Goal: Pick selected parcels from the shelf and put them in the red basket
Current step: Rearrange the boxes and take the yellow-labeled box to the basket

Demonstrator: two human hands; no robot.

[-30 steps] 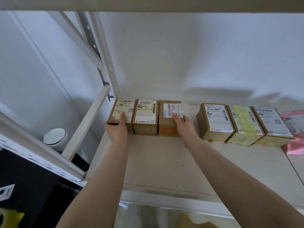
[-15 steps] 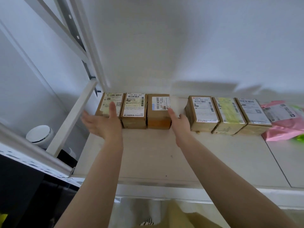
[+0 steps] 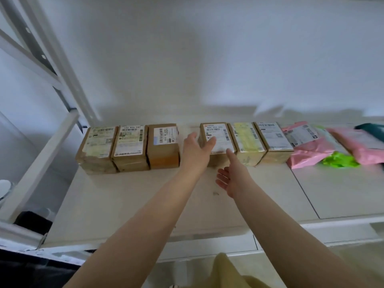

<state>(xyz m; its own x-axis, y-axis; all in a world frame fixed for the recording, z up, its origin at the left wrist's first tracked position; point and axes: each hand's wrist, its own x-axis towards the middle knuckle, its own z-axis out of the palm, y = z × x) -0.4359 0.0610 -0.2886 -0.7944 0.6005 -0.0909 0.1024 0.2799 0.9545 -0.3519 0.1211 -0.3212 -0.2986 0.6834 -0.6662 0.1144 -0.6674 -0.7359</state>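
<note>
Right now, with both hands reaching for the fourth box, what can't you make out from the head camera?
- Red basket: not in the head view, so its place is unknown.
- Left hand and right hand: both open at the fourth box; actual contact is unclear from motion blur.
- Box labels: print too small and blurred to read.
- Pink bags and a dark parcel: blurred, cut off by the right edge.

Second box (image 3: 130,146) from left, label top: "133 806 047". Fourth box (image 3: 217,140), at 12 o'clock from the hands: "866 301 666", last digits uncertain. Other labels blurred, unreadable.
</note>
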